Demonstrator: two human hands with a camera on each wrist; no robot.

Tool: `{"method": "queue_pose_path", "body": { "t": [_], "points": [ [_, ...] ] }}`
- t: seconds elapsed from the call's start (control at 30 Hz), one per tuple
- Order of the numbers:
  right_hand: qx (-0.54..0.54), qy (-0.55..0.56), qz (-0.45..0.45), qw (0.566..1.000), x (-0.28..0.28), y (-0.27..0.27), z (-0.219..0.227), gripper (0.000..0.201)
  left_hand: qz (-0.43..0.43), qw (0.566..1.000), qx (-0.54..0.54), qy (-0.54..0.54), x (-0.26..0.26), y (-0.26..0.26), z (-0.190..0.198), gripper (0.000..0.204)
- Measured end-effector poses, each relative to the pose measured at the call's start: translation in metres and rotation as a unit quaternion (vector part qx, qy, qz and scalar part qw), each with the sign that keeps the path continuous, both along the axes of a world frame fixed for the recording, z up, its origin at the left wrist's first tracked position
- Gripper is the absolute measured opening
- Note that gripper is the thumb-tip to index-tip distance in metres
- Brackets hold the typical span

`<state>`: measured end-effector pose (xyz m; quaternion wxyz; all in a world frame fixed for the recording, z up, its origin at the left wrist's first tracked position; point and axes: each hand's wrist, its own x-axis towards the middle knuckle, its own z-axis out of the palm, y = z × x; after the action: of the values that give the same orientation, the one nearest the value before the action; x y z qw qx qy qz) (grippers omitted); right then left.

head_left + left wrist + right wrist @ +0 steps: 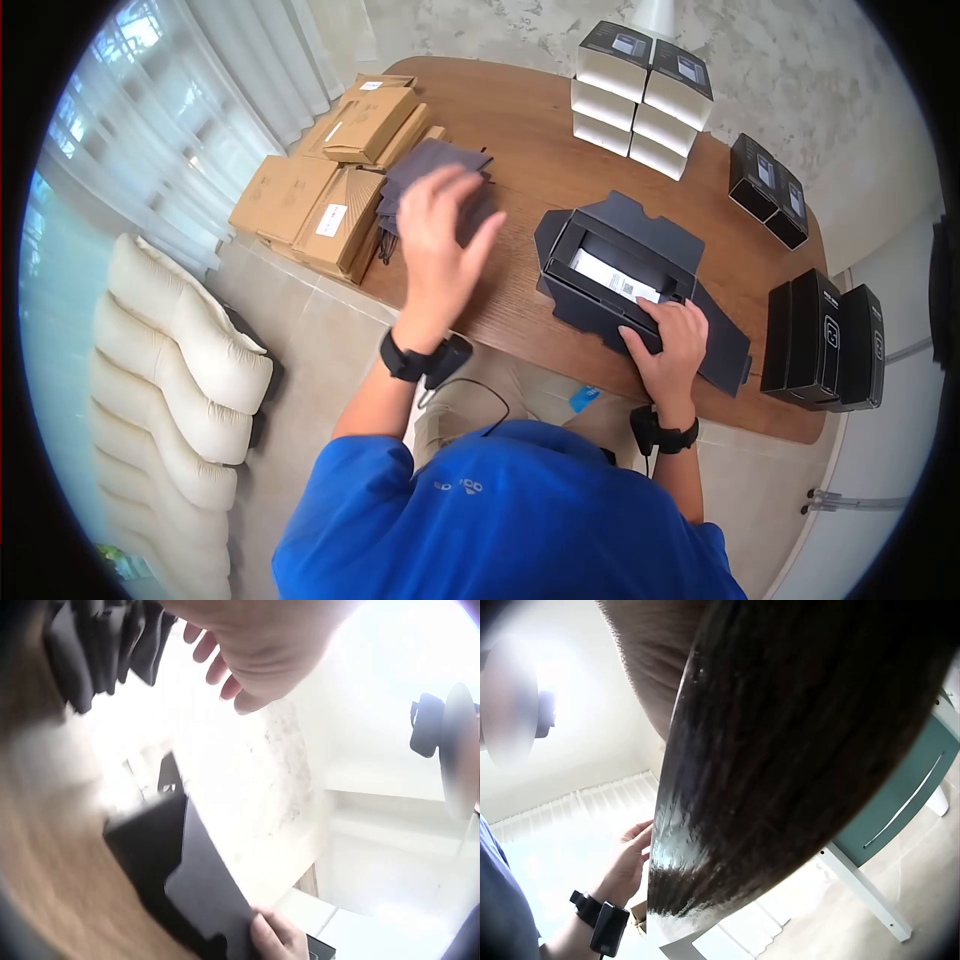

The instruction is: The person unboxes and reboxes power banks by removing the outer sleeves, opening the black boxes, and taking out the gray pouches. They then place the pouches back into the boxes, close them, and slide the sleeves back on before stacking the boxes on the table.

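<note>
My left hand (pixel 440 250) is raised beside and partly over a stack of dark grey drawstring pouches (pixel 425 165), its fingers spread and blurred by motion, with nothing in it. The same pouches (pixel 112 645) hang at the upper left of the left wrist view. An unfolded black box (pixel 620 215) lies on the table in front of me, flaps spread outward. Inside it shows a white label with printed codes (pixel 610 275). My right hand (pixel 672 345) holds the box at its near right rim, fingers bent over the edge and thumb on the near side.
Brown cardboard boxes (pixel 330 205) are piled at the table's left. Black-and-white boxes (pixel 640 100) stand stacked at the back, with more black boxes (pixel 770 190) at the right edge and a group (pixel 825 340) at the near right corner. A cream padded seat (pixel 170 380) is at far left.
</note>
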<state>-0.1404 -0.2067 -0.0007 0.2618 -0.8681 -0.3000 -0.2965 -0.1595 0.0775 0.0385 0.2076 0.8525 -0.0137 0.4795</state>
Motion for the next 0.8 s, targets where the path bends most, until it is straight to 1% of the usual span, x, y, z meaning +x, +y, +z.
{"method": "queue_pose_path", "body": {
  "t": [0.07,0.1,0.17,0.2,0.27,0.3,0.33,0.4,0.43,0.47,0.53,0.57,0.6,0.63,0.67,0.7,0.73,0.77,0.8],
  "points": [
    [-0.002,-0.001,0.000,1.000,0.000,0.000,-0.001,0.032,0.057,0.998,0.005,0.030,0.006,0.017,0.002,0.058],
    [-0.004,-0.002,-0.001,1.000,0.000,0.000,-0.001,0.033,0.057,0.998,0.005,0.028,0.007,0.025,-0.003,0.058],
    [-0.003,-0.007,-0.002,1.000,0.000,0.000,-0.002,0.033,0.111,0.984,0.044,0.129,0.011,0.038,-0.019,0.061],
    [-0.004,-0.009,-0.003,1.000,0.000,0.000,-0.003,0.033,0.108,0.985,0.043,0.127,0.012,0.043,-0.025,0.061],
    [-0.004,-0.009,-0.005,1.000,0.000,0.000,-0.002,0.033,0.075,0.984,0.041,0.155,0.014,0.049,-0.035,0.054],
    [-0.002,-0.008,-0.003,1.000,0.000,0.000,-0.002,0.033,0.086,0.987,0.055,0.123,0.015,0.049,-0.034,0.045],
    [-0.005,-0.009,-0.005,1.000,0.000,0.000,-0.003,0.033,0.084,0.988,0.052,0.122,0.016,0.050,-0.032,0.045],
    [-0.007,-0.008,-0.006,1.000,0.000,-0.001,-0.003,0.033,0.046,0.990,-0.068,0.118,0.018,0.055,-0.025,0.035],
    [-0.010,-0.010,-0.006,1.000,0.001,-0.002,-0.002,0.033,0.055,0.994,-0.078,0.062,0.017,0.055,-0.020,0.028],
    [-0.014,-0.002,0.001,1.000,0.001,-0.003,-0.002,0.033,0.055,0.994,-0.080,0.058,0.014,0.053,-0.016,0.028],
    [-0.019,0.004,0.005,1.000,0.004,-0.005,0.001,0.033,0.036,0.977,-0.199,-0.072,0.001,0.040,0.005,0.028],
    [-0.022,0.017,0.017,0.999,0.007,-0.008,0.003,0.033,0.012,0.965,-0.239,-0.105,-0.005,0.032,0.013,0.029],
    [-0.025,0.030,0.029,0.999,0.008,-0.011,0.004,0.033,0.009,0.965,-0.241,-0.104,-0.005,0.029,0.015,0.029],
    [-0.025,0.031,0.025,0.999,0.010,-0.013,0.005,0.033,-0.091,0.924,-0.354,-0.117,-0.005,0.027,0.016,0.030],
    [-0.030,0.042,0.035,0.998,0.013,-0.014,0.006,0.033,-0.189,0.859,-0.458,-0.125,-0.005,0.024,0.018,0.031],
    [-0.035,0.053,0.043,0.997,0.015,-0.015,0.008,0.033,-0.241,0.802,-0.538,-0.093,-0.007,0.012,0.028,0.031],
    [-0.034,0.053,0.036,0.997,0.017,-0.015,0.009,0.033,-0.248,0.801,-0.538,-0.089,-0.003,0.005,0.028,0.031],
    [-0.032,0.066,0.045,0.996,0.018,-0.015,0.010,0.033,-0.321,0.742,-0.587,-0.041,0.000,-0.001,0.028,0.030],
    [-0.029,0.077,0.053,0.995,0.019,-0.016,0.011,0.032,-0.391,0.672,-0.629,0.008,0.005,-0.006,0.027,0.029]
  ]
}}
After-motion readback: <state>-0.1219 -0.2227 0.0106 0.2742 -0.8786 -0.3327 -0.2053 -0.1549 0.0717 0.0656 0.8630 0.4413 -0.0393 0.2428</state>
